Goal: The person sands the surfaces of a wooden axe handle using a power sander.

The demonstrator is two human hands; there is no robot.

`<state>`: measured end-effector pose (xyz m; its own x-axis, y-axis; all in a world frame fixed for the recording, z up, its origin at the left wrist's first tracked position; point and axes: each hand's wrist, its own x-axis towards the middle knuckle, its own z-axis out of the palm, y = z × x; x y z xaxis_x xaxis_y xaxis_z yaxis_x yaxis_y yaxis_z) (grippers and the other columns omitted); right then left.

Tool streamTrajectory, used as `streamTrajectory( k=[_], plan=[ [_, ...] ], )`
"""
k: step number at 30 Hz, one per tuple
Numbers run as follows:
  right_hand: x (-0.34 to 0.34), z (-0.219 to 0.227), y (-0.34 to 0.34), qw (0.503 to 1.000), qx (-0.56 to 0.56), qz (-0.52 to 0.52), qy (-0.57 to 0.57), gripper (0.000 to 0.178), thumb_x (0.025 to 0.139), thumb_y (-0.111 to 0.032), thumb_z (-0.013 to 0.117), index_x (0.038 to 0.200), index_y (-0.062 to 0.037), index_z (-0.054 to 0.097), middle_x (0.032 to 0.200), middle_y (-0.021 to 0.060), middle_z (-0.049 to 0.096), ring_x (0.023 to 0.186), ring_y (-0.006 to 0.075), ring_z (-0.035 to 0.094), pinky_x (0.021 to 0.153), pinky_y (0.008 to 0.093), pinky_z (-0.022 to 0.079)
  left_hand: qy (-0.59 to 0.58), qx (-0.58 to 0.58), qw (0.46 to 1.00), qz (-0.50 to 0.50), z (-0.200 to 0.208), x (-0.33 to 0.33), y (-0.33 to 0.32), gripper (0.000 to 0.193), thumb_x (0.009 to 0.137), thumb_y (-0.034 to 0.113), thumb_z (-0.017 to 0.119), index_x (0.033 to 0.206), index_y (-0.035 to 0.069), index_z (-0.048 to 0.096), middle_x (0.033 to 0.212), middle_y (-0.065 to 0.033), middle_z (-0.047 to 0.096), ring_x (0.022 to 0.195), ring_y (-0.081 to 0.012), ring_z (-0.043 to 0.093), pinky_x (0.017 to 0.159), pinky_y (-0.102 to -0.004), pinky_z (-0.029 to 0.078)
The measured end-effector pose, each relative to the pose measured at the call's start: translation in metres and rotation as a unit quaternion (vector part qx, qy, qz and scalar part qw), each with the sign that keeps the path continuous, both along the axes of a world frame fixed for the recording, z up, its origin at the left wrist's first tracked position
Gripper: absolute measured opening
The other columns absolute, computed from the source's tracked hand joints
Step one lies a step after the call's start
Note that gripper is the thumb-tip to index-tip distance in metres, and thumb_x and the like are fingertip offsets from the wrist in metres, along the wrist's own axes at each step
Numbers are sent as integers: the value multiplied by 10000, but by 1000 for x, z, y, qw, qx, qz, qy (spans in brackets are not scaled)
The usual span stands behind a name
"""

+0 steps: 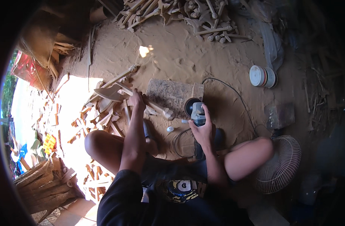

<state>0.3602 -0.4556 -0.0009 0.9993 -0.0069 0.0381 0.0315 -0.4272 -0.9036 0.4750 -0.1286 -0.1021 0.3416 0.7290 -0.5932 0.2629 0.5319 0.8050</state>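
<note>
My left hand (136,99) is closed around a pale carved wooden piece with a long shaft and a knobbed end (167,113). The knob points right, over the near edge of a wooden block (168,90). A flat blade-shaped wooden part (109,93) shows left of the hand; whether it belongs to the held piece I cannot tell. My right hand (203,130) grips an angle grinder (198,113) with a round black disc (190,107) at its far left side. The disc is beside the block's right end, apart from the knob.
Wooden offcuts (101,116) and shaped pieces are heaped at left. More carved pieces (214,28) lie at the far side. A black cable (242,100) curves over the sandy ground. At right are a white tub (257,77) and a fan (280,165). A small white object (170,129) lies near my foot.
</note>
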Motion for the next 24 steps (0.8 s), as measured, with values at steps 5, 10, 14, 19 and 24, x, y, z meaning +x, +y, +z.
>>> streamTrajectory(
  k=[5,10,14,19,24],
  plan=[
    [0,11,-11,998,-15,-48,31,825,844,-201,834,1580,-141,468,1411,248,665,1259,403,682,1041,459,552,-264,-236,931,-89,25,8,17,356,1067,326,569,804,196,369,653,66,325,501,-83,331,460,-252,345],
    [0,0,-4,999,-19,-29,-13,835,826,-197,859,1562,-92,479,1391,207,678,1203,339,704,1024,434,552,-301,-180,921,-168,79,8,13,301,1084,319,578,860,191,424,658,68,336,511,-72,358,463,-264,346],
    [-6,2,8,999,33,1,-43,838,817,-137,868,1547,-23,473,1422,195,618,1266,265,627,1078,397,512,-326,-94,918,-205,127,-8,5,293,1100,334,580,881,198,441,660,71,338,497,-76,357,450,-276,328],
    [9,35,-5,980,193,-23,-33,858,841,-105,857,1577,-38,421,1445,165,556,1236,251,610,1069,385,513,-300,-34,899,-317,166,-10,-17,282,1111,370,577,932,199,440,704,73,395,503,-71,386,453,-276,339],
    [21,138,-38,978,191,-54,-65,924,841,-137,864,1608,-17,361,1514,204,510,1364,290,539,1126,417,477,-251,57,904,-341,194,-22,-30,279,1104,380,602,1074,165,427,811,20,469,515,-88,425,461,-299,399]
  ],
)
